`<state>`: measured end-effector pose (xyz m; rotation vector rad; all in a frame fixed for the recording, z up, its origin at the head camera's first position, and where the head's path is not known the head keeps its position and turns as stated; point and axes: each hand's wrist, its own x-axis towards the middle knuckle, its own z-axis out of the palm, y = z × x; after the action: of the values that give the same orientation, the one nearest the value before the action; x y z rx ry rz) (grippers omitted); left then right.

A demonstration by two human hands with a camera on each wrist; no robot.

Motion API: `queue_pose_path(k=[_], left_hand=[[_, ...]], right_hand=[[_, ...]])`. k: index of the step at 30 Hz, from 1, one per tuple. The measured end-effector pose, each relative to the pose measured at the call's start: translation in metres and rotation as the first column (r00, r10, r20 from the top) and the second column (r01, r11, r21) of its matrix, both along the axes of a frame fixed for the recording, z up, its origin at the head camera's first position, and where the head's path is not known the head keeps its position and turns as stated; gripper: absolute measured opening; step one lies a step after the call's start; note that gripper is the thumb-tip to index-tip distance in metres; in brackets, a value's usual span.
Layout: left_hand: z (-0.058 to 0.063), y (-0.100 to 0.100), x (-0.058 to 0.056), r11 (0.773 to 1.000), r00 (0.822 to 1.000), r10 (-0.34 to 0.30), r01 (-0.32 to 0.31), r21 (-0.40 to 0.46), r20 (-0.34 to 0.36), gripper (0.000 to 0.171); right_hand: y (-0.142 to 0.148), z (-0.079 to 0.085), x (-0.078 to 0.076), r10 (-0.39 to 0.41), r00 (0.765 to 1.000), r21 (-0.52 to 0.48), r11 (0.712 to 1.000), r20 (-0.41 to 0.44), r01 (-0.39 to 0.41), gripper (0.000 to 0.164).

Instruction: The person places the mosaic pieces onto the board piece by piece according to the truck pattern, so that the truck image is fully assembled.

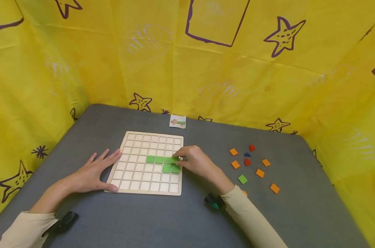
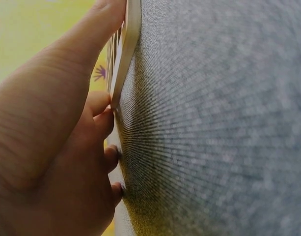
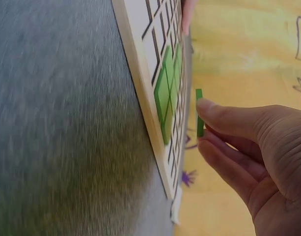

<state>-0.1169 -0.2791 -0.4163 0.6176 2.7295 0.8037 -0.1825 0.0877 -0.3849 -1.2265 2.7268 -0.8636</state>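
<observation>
Tile (image 3: 200, 121), green, clamped by fingertips of right hand (image 1: 196, 162) over board (image 1: 133, 186) near right edge — likely to keep its underside free; left hand (image 1: 89, 175), fingers apart, at left edge — apparently steadying.

Our left hand (image 1: 89, 175) against a pale wooden gridded board (image 1: 138, 176), our right hand (image 1: 197, 162) pinching a thin green tile (image 1: 173, 163) over it, orange square tiles (image 1: 260, 173) on grey worktop (image 1: 144, 220), yellow patterned cloth (image 1: 178, 74) behind.

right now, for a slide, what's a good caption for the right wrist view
Right hand pinches a green tile, held clear of a gridded wooden board bearing green squares.
</observation>
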Motion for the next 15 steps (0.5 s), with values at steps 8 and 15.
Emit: queue_pose_path(k=[8,15], left_hand=[[0.000,-0.001,-0.001,1.000,1.000,-0.001,0.001,-0.007,0.000,0.120],[0.001,0.001,-0.001,1.000,1.000,0.000,0.000,-0.003,0.007,0.120]], right_hand=[[-0.024,-0.004,0.005,0.069,0.998,0.048,0.997,-0.015,-0.068,0.023],[-0.042,-0.006,0.008,0.103,0.994,0.068,0.993,-0.044,-0.100,0.022]])
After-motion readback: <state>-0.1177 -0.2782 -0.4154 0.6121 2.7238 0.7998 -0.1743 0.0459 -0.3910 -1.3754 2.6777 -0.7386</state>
